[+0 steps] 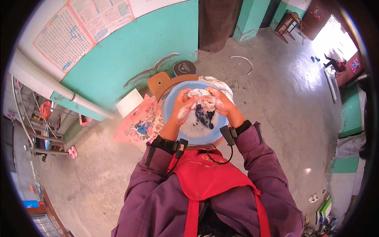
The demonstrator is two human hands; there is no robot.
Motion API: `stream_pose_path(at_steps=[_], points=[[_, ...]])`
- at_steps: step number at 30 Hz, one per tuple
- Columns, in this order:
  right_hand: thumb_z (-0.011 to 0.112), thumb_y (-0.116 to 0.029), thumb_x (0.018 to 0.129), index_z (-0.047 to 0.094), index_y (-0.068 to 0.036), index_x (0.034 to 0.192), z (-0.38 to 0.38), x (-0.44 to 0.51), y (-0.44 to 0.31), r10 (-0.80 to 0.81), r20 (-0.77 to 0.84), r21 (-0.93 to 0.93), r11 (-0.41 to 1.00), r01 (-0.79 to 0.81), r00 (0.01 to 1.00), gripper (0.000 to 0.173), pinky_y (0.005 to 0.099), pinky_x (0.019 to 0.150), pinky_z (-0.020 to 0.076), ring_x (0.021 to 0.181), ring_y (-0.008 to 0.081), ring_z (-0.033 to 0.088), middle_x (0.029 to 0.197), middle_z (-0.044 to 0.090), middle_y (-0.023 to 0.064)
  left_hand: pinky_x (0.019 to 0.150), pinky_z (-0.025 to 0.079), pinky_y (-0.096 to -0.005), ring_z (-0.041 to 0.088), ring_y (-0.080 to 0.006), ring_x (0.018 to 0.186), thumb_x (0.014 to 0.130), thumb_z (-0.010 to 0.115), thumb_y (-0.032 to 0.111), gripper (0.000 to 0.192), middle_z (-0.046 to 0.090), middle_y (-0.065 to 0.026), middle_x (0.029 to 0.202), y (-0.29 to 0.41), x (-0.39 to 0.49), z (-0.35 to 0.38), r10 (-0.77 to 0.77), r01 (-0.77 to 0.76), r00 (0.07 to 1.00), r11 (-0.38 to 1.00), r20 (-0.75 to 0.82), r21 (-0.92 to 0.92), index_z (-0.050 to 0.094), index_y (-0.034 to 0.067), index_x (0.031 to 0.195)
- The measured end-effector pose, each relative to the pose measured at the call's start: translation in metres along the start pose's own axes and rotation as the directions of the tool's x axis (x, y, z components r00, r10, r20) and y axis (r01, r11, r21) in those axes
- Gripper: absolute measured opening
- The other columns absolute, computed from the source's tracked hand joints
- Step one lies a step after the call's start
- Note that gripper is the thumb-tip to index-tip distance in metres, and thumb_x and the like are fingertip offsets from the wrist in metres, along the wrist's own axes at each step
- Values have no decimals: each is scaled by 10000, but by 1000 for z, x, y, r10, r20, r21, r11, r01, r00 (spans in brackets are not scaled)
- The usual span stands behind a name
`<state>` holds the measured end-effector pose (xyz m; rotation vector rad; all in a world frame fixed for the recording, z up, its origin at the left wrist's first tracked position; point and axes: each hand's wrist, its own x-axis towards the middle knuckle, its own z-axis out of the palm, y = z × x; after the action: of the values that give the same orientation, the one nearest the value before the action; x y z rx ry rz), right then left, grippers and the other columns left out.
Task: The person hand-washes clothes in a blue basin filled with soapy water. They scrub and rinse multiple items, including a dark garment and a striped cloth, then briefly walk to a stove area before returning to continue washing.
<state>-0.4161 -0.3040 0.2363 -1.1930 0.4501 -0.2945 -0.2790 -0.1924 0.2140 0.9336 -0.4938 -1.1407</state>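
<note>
Both my hands grip a white, soapy cloth (199,93) above a light blue plastic basin (170,110). My left hand (184,105) pinches its left side, with suds on the thumb and palm. On the other side, foam coats the fingers of my right hand (221,102), which are closed on the bunched fabric. Sudsy water (189,127) fills the basin's bottom, and a dark wet cloth (204,116) lies partly in it. The basin rests on a brown woven, rope-like stand (187,78), only partly visible. A striped cloth (222,84) hangs at the far right rim.
Left of the basin lie a pink printed bag (142,121) and a white board (129,102). An orange-brown stool (158,83) and a round black-lidded container (185,68) stand behind it. Metal stair railings (29,130) rise at left. A person (337,64) sits by the bright doorway.
</note>
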Motion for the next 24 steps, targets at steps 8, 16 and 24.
stream_pose_path(at_steps=[8, 16, 24], points=[[567, -88, 823, 498, -41, 1057, -3, 1, 6, -28, -38, 304, 952, 39, 999, 249, 208, 510, 426, 648, 98, 537, 842, 568, 33, 725, 489, -305, 574, -164, 883, 815, 591, 32, 363, 566, -86, 986, -5, -3, -17, 10, -1, 998, 990, 62, -140, 410, 41, 1129], [618, -98, 804, 446, -41, 1111, -5, -1, 3, -57, 12, 260, 964, 52, 998, 356, 225, 500, 399, 640, 120, 518, 853, 563, 59, 853, 483, -391, 565, -222, 944, 879, 495, 51, 204, 526, -121, 1035, -9, -2, -29, 14, -30, 995, 986, -97, -161, 434, 17, 1071], [608, -165, 841, 481, -50, 1071, -6, 2, 9, 3, -64, 114, 994, 4, 998, 287, 188, 457, 365, 611, 48, 483, 822, 533, -2, 930, 425, -415, 542, -241, 1023, 912, 428, 92, 142, 550, -116, 1060, 1, -2, -25, 63, -36, 997, 883, 43, -467, 468, 27, 1033]])
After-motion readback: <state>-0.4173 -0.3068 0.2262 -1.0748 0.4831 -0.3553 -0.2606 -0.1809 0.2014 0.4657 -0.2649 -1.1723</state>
